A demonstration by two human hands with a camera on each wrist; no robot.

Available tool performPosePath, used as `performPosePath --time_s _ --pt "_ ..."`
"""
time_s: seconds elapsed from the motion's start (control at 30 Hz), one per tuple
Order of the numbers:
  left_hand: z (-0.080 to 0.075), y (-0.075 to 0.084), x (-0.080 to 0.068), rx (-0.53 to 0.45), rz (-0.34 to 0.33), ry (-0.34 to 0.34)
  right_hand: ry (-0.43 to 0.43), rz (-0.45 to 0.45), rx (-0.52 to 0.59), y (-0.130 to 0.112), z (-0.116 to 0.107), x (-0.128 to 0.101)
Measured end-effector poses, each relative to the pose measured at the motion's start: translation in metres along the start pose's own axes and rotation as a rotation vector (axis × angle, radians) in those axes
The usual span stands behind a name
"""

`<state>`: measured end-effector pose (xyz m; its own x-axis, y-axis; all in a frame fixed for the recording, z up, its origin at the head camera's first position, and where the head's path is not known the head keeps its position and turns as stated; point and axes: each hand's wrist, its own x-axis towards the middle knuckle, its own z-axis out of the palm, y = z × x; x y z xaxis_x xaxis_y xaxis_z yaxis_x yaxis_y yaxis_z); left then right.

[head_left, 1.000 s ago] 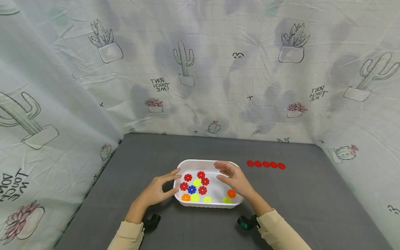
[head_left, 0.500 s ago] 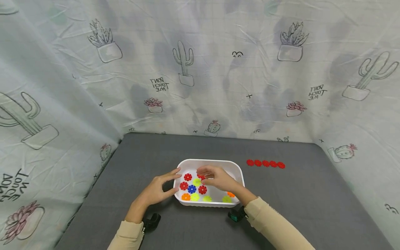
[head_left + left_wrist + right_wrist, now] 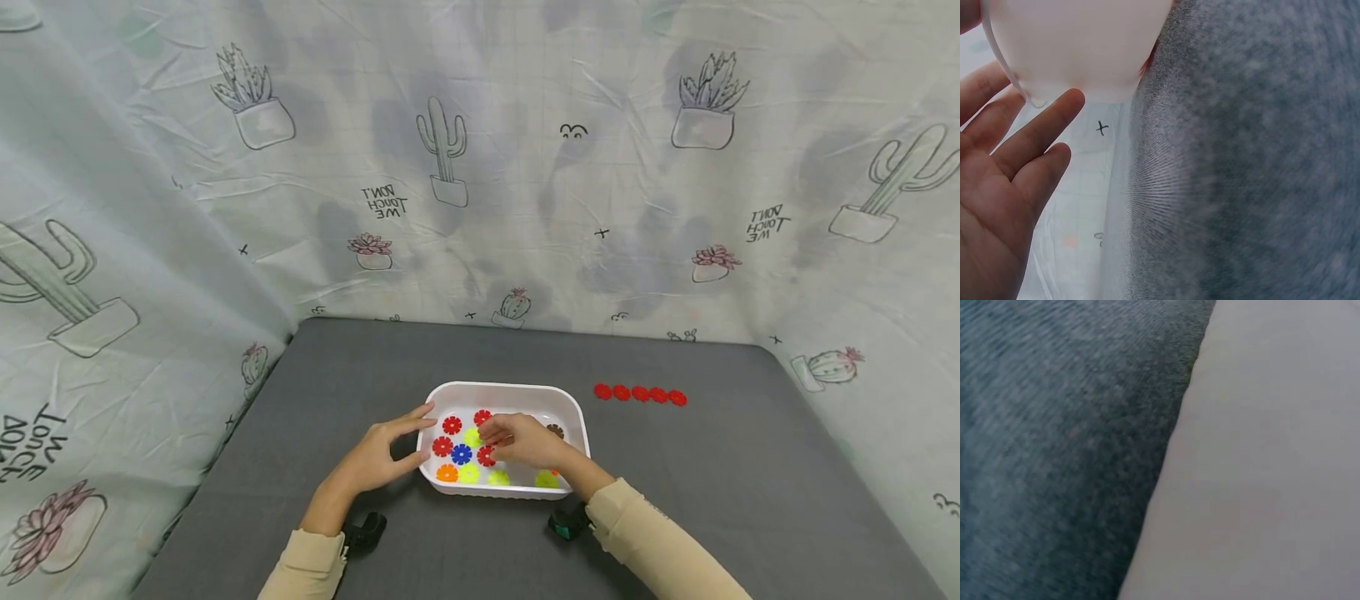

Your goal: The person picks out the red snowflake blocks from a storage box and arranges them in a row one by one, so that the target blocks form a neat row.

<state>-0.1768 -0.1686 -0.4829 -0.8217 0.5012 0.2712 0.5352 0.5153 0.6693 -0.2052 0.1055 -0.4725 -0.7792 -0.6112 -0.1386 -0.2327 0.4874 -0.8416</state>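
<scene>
Red plastic flower discs (image 3: pixel 639 394), five in a row, lie on the grey table (image 3: pixel 750 467). More wait in the white tub (image 3: pixel 573 412); right hand (image 3: pixel 525 442) pinches one there, left hand (image 3: pixel 375 458) steadies the rim, fingers spread.

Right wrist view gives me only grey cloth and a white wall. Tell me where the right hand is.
Observer: The right hand is inside the white tray, fingertips down among the coloured discs. I cannot tell whether it pinches one.
Operator: Report the left hand.
Observer: The left hand has straight fingers against the tray's left end.
Operator: List anything outside the tray.
Observer: A row of five red discs lies on the grey mat, to the right of the tray.
</scene>
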Motion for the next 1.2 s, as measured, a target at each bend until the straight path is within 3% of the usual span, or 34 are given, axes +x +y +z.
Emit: performPosePath --time_s 0.67,1.2 --pt "-0.001 -0.003 0.000 0.000 -0.030 -0.002 0.036 0.020 -0.341 -0.001 0.014 0.004" --pt "-0.001 -0.003 -0.001 -0.028 -0.039 -0.011 -0.014 -0.012 -0.437 -0.003 0.016 0.003"
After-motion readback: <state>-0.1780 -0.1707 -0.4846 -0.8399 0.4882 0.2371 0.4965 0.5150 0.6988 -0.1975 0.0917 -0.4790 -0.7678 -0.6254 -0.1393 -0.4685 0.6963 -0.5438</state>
